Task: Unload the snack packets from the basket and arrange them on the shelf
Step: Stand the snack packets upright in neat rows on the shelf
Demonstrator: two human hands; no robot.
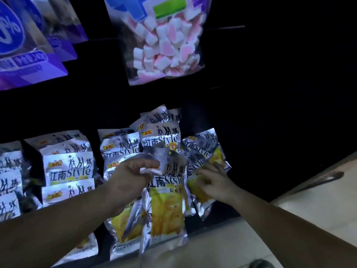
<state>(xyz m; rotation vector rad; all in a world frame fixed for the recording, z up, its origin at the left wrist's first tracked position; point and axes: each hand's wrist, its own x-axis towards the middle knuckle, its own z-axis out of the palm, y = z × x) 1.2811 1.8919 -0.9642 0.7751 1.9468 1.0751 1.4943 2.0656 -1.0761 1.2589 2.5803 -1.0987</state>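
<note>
At centre, before the dark shelf (251,144), the left hand (133,176) pinches the top edge of a silver snack packet (167,206), which hangs upright over the stacked packets (67,171). At 3 o'clock the right hand (216,182) lies on another packet (193,183); I cannot tell whether it grips. At 12 o'clock, a clear bag (166,41) holds pink-white marshmallows.

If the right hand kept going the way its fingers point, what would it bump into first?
Probably the tilted snack packets just ahead of the right hand; it may already touch them.
</note>
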